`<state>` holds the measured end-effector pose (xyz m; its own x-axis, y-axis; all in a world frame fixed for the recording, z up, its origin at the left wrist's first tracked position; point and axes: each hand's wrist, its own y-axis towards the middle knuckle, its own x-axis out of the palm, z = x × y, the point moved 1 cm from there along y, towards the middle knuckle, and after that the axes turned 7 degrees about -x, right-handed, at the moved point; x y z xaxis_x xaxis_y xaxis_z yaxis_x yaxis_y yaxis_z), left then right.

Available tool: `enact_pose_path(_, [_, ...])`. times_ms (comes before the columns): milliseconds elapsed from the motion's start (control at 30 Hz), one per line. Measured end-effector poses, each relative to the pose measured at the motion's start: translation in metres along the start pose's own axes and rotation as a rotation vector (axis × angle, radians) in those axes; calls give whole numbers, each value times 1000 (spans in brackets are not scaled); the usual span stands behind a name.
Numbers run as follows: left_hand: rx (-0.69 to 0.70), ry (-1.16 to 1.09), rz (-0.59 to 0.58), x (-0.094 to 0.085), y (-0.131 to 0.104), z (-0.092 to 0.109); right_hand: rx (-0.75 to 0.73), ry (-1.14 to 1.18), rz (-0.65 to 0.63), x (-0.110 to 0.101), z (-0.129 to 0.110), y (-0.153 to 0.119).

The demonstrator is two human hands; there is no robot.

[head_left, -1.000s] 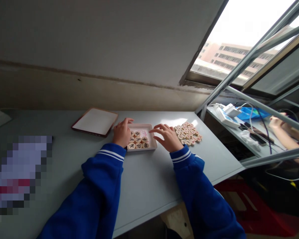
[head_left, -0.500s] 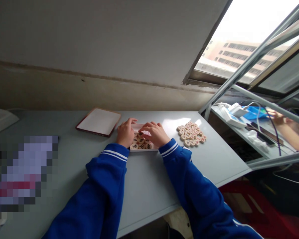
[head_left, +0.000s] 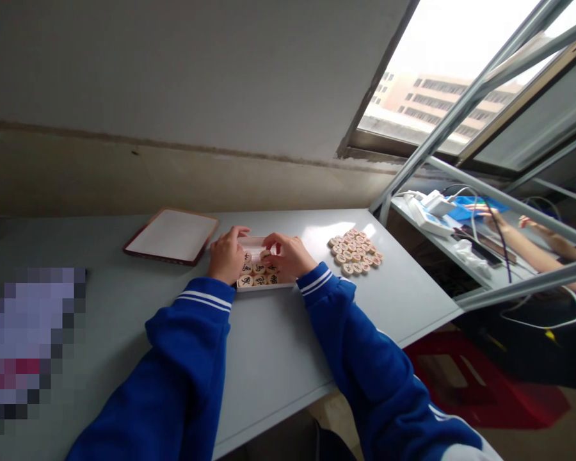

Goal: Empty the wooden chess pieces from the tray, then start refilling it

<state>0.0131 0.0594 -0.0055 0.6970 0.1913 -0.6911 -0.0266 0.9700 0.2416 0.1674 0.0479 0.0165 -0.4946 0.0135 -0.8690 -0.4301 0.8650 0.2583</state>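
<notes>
A shallow white box (head_left: 269,287) sits on the desk, with round wooden Chinese chess pieces (head_left: 260,280) laid in rows inside, dark characters facing up. My left hand (head_left: 227,254) is curled over the left side of the box, its fingers bent at the far left corner. Over the right part of the box, my right hand (head_left: 290,257) pinches one Chinese chess piece (head_left: 265,255), tilted between thumb and fingers. To the right, a cluster of loose pieces (head_left: 356,251), many with red characters, lies flat on the desk.
The box lid (head_left: 171,235), white inside with a dark red rim, lies at the left. A blurred-out purple object (head_left: 33,339) is at the far left. Beyond the metal bed frame (head_left: 427,144), another person's arms (head_left: 523,240) reach over a desk with cables and a power strip (head_left: 427,214).
My view has shifted a little to the right. My right hand's fingers have closed on a piece and tilted it up in the box. My left hand stays at the box's left side.
</notes>
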Motion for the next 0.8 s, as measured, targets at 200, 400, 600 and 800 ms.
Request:
enact_pose_path(200, [-3, -7, -21, 0, 1, -1, 167, -1, 174, -40, 38, -19])
enact_pose_path(400, [-19, -18, -26, -1, -1, 0, 344, -475, 91, -53, 66, -47])
enact_pose_path(600, [2, -21, -34, -4, -6, 0, 233, -541, -22, -49, 81, -51])
enact_pose_path(800, [-31, -11, -43, -4, -8, 0, 199, -524, 63, -46, 75, -46])
